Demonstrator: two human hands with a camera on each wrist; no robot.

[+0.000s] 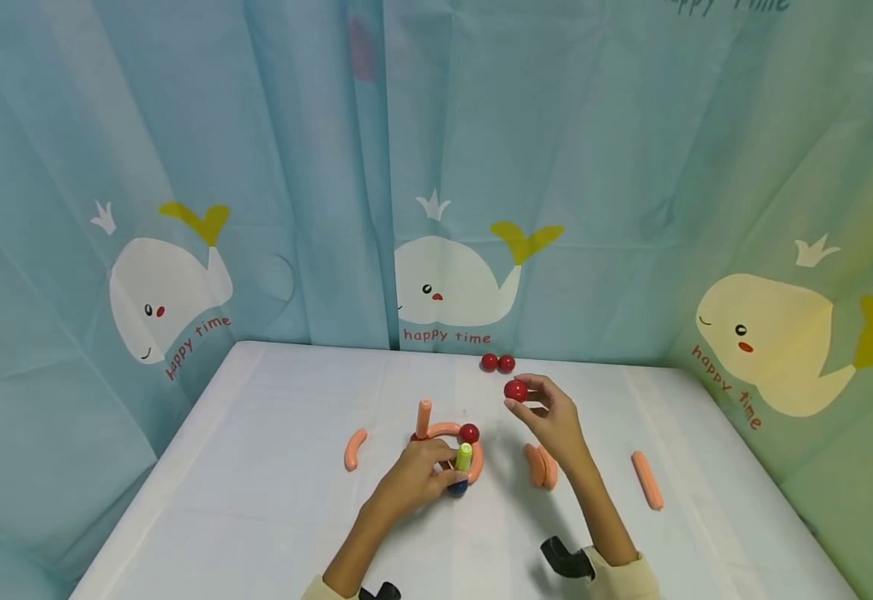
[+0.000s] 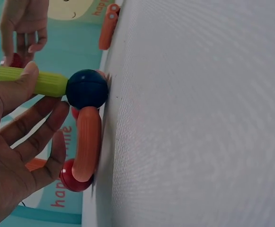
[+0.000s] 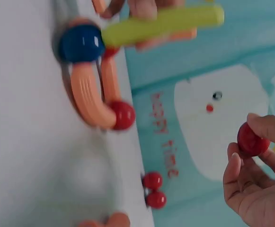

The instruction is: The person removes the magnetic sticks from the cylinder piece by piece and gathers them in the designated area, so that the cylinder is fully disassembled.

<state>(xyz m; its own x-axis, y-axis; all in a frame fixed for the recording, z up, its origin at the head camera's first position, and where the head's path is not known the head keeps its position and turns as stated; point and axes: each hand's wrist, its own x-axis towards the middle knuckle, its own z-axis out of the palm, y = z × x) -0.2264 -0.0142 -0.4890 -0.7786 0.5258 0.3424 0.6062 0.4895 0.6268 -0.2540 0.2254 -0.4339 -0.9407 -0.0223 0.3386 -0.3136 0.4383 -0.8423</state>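
My left hand [image 1: 421, 473] pinches a yellow-green stick [image 2: 49, 82] between thumb and fingers. The stick stands upright on a blue ball [image 2: 86, 89], which joins a ring of curved orange sticks [image 1: 477, 463] and red balls on the table. One red ball [image 1: 469, 433] of that ring sits at its far right; another ball [image 2: 75, 175] shows in the left wrist view. A straight orange stick [image 1: 424, 418] rises from the ring's far left. Above the table to the right, my right hand [image 1: 556, 421] holds a loose red ball [image 3: 252, 140] between thumb and fingers.
Two red balls [image 1: 498, 363] lie together at the table's back edge. One curved orange stick [image 1: 355, 449] is on the left. Right of the ring lie curved orange sticks [image 1: 541, 467], then a straight one [image 1: 648, 481]. A whale-print curtain [image 1: 586, 125] hangs behind the white table [image 1: 271, 492].
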